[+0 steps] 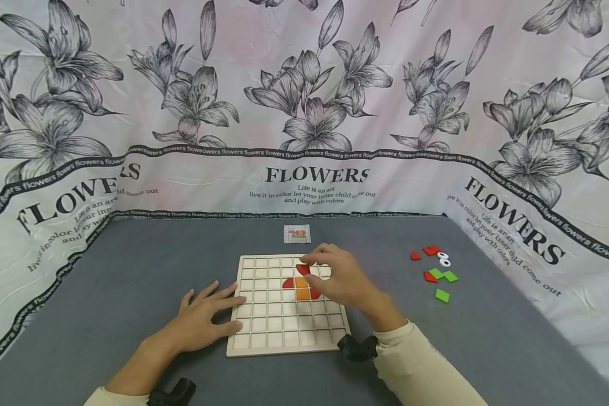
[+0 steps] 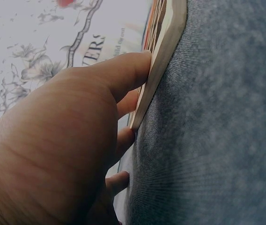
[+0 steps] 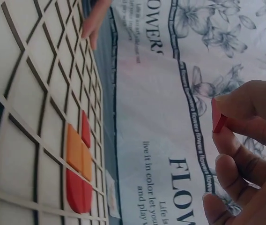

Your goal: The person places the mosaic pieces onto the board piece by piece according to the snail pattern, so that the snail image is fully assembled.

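Note:
A square wooden grid board (image 1: pixel 264 324) lies on the grey table. Between thumb and index finger, my right hand (image 1: pixel 342 276) pinches a small red tile (image 3: pixel 217 117), held above the board's upper right part. My left hand (image 1: pixel 200 318) rests at the board's left edge with fingers spread, the thumb (image 2: pixel 128 70) touching the rim in the left wrist view. Orange tiles (image 3: pixel 78 152) sit in the grid cells. Beside them are a red tile with a curved edge (image 3: pixel 79 192) and another red tile (image 1: pixel 288 283).
To the right lie loose red tiles (image 1: pixel 415 255), green tiles (image 1: pixel 442 295) and white rings (image 1: pixel 445 263). A small printed picture card (image 1: pixel 296 234) lies behind the board. Flower-printed cloth (image 1: pixel 314 192) surrounds the table's back and sides.

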`<state>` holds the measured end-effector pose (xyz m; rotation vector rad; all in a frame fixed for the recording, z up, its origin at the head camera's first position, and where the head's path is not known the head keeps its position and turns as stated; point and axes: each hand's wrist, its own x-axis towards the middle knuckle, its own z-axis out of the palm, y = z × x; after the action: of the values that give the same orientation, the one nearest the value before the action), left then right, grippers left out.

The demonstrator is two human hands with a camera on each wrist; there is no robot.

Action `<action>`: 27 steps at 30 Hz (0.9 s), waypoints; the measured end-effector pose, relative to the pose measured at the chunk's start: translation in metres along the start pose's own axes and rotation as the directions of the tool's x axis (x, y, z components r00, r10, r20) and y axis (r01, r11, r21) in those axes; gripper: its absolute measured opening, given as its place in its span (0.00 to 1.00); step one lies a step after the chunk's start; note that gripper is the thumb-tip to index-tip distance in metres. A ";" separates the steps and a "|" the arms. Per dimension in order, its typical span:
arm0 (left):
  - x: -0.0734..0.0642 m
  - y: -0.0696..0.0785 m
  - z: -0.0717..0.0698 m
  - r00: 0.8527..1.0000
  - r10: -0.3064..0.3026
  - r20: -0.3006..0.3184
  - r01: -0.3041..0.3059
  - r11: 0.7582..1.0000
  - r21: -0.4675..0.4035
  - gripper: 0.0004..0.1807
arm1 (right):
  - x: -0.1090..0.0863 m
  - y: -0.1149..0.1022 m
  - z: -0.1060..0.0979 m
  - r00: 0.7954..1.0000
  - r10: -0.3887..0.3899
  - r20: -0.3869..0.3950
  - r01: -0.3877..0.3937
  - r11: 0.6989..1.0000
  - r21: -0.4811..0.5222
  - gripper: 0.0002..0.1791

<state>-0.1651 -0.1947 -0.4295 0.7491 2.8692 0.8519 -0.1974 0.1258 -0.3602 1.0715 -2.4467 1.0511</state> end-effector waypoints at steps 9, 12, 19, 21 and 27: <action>0.000 0.001 -0.001 1.000 -0.011 -0.002 0.011 1.000 0.008 0.32 | 0.004 0.008 0.029 0.985 0.144 0.097 -0.139 0.989 -0.048 0.15; 0.000 0.002 -0.001 1.000 -0.009 -0.001 0.009 1.000 0.006 0.32 | 0.004 0.012 0.037 0.983 0.145 0.109 -0.141 0.989 -0.045 0.14; 0.002 0.001 0.000 1.000 -0.008 0.002 0.008 1.000 -0.006 0.32 | 0.002 0.020 0.050 0.981 0.115 0.153 -0.100 0.990 -0.103 0.11; 0.002 0.000 0.000 1.000 -0.006 0.000 0.006 1.000 -0.004 0.32 | 0.001 0.022 0.053 0.981 0.104 0.167 -0.083 0.988 -0.127 0.10; 0.001 -0.002 0.001 1.000 0.006 -0.011 -0.006 1.000 0.000 0.32 | 0.000 0.025 0.058 0.971 0.131 0.200 -0.096 0.980 -0.176 0.11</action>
<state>-0.1670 -0.1952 -0.4309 0.7561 2.8780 0.8597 -0.2133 0.0959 -0.4132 1.0473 -2.7374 0.7818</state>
